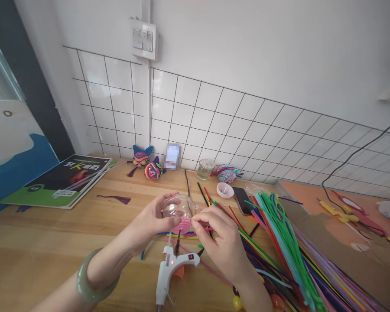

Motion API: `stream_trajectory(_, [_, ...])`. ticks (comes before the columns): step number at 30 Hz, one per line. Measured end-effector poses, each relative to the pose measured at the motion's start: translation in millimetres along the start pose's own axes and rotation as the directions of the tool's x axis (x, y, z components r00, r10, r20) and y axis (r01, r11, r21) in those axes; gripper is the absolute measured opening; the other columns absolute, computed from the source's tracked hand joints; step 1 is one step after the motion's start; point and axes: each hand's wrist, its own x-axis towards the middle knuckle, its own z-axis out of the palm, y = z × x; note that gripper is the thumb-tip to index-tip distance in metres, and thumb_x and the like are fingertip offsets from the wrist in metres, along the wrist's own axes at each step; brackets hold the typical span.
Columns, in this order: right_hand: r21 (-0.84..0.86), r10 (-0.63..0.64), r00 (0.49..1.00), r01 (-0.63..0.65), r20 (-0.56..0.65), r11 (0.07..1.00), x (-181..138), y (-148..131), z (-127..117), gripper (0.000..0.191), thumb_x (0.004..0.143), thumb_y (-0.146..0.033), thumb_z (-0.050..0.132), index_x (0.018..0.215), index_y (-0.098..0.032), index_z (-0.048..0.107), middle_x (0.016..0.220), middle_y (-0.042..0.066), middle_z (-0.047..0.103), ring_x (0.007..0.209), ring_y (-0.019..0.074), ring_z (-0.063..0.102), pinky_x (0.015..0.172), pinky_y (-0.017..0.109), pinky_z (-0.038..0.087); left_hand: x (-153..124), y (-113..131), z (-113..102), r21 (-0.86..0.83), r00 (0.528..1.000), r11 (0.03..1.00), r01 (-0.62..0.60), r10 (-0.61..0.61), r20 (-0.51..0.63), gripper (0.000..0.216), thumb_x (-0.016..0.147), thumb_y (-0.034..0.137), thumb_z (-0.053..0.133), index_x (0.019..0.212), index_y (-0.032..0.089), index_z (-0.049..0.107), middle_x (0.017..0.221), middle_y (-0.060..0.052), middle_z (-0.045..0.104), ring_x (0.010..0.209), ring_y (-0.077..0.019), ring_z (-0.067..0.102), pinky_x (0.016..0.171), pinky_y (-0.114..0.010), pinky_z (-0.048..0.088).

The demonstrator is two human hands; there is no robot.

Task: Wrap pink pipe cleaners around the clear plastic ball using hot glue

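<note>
My left hand (154, 219), with a green bangle (95, 277) on its wrist, is wrapped round a clear ball (178, 206). A coil of pink pipe cleaner (183, 225) covers the ball's lower front, and my left thumb lies on it. From the coil hangs a dark tassel (177, 247). My right hand (219, 229) pinches the coil's right edge between thumb and forefinger; the exact bit in the fingertips is hard to see. Just below both hands a white glue gun (164, 275) lies on the table, its small light glowing.
Bundled pipe cleaners (286, 251) spread across the right side. Behind stand striped fish-like figures (154, 170), a lidded jar (205, 169), a pink bowl (225, 190) and a phone (242, 200). A purple tassel (115, 199) and a book (68, 177) lie left; a yellow glue gun (339, 212) lies far right.
</note>
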Motion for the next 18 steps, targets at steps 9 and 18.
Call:
stream_trajectory(9, [-0.026,-0.009,1.0,0.009,0.024,1.0,-1.7,1.5,0.3,0.015,0.095,-0.015,0.054,0.086,-0.019,0.065,0.082,0.005,0.064,0.081,0.019,0.062,0.073,0.032,0.05,0.5,-2.7,0.0,-0.008,1.0,1.0,0.001,-0.001,0.014,0.067,0.066,0.032,0.085,0.122,0.022,0.05,0.134,-0.014,0.049,0.114,-0.0302,0.059,0.096,-0.043,0.046])
stream_trajectory(18, [-0.049,-0.036,0.999,0.036,0.016,0.998,-3.2,3.7,2.0,0.014,0.094,-0.014,0.055,0.086,-0.019,0.066,0.08,0.005,0.064,0.079,0.0192,0.061,0.07,0.031,0.05,0.1,-3.2,-0.8,-0.003,0.999,1.0,-0.006,0.006,0.049,0.065,0.069,0.032,0.084,0.122,0.021,0.047,0.137,-0.015,0.045,0.117,-0.0312,0.055,0.097,-0.045,0.044])
